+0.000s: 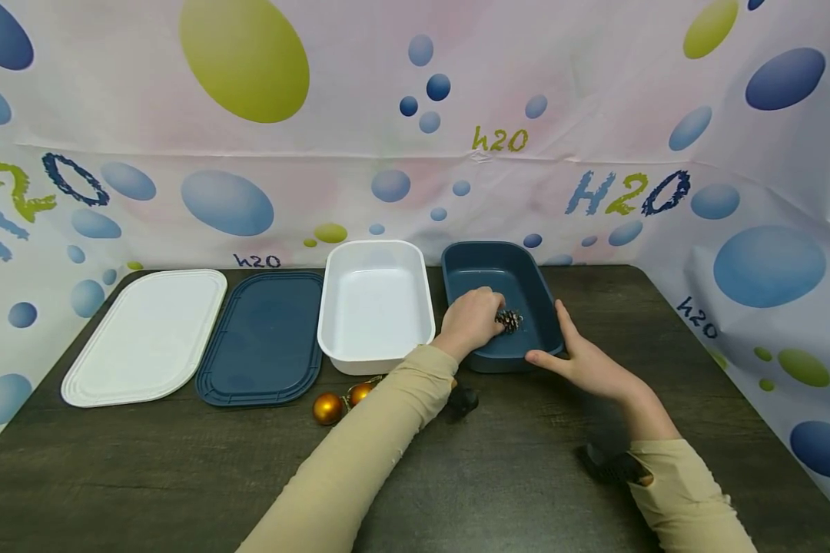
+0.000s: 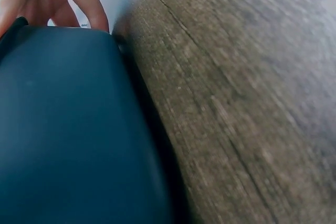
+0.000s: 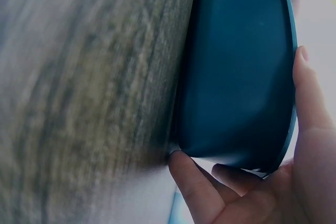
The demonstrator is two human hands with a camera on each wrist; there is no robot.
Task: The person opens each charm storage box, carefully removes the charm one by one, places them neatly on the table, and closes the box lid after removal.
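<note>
My left hand (image 1: pixel 470 319) reaches down into the dark blue container (image 1: pixel 501 273). Its curled fingers pinch a small brown pine cone (image 1: pixel 509 321) inside, near the front right. My right hand (image 1: pixel 584 365) is at the container's front right corner. Its thumb lies at the front rim, while the other fingers extend along the right side. In the right wrist view the container's blue wall (image 3: pixel 236 77) stands close to this hand, with the thumb (image 3: pixel 308 85) along the rim. The left wrist view shows mostly the container's outer wall (image 2: pixel 63 129), hiding the pine cone.
A white container (image 1: pixel 376 299) stands just left of the blue one. Farther left lie a blue lid (image 1: pixel 263 338) and a white lid (image 1: pixel 148 334). Shiny orange balls (image 1: pixel 328 408) lie in front of the white container, partly behind my left sleeve. A printed backdrop closes off the table's back.
</note>
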